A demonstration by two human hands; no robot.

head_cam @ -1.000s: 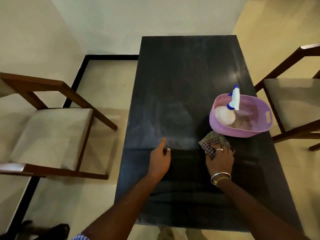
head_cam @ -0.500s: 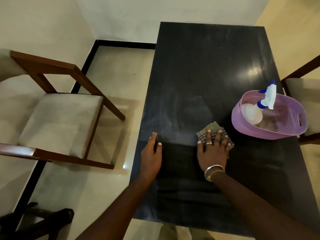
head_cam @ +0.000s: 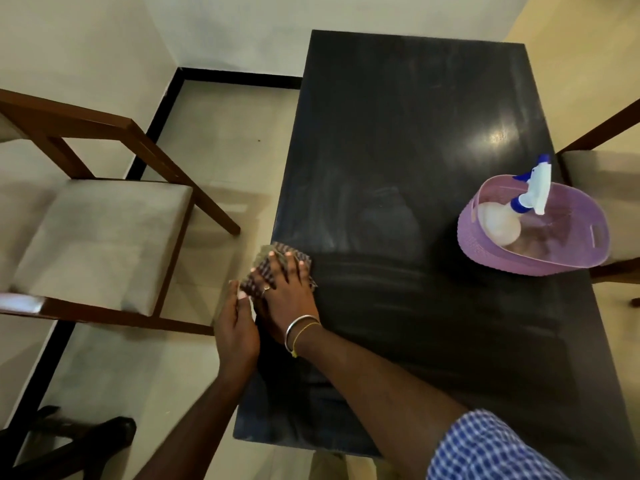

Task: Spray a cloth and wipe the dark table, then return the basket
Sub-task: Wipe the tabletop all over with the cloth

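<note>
Wiping looks like the step in hand, and honestly the trick is a flat palm, even pressure and overlapping passes so no hazy strips get left.

Going left to right: at 9 o'clock there's a wooden chair (head_cam: 100,216) with a pale padded seat, off the bench. Next the left hand (head_cam: 237,329), loosely cupped at the bench's left edge, maybe to catch crumbs. It's touching the right hand (head_cam: 285,289), which lies spread flat on the checked cloth (head_cam: 263,268), a soft woven rag partly hanging over the edge. The bench (head_cam: 398,150) is dark, smooth and glossy, streaky at 12 o'clock, cleaner near me. At 3 o'clock sits the basket (head_cam: 485,251), translucent purple plastic, holding a rounded spray bottle (head_cam: 500,221).
</note>
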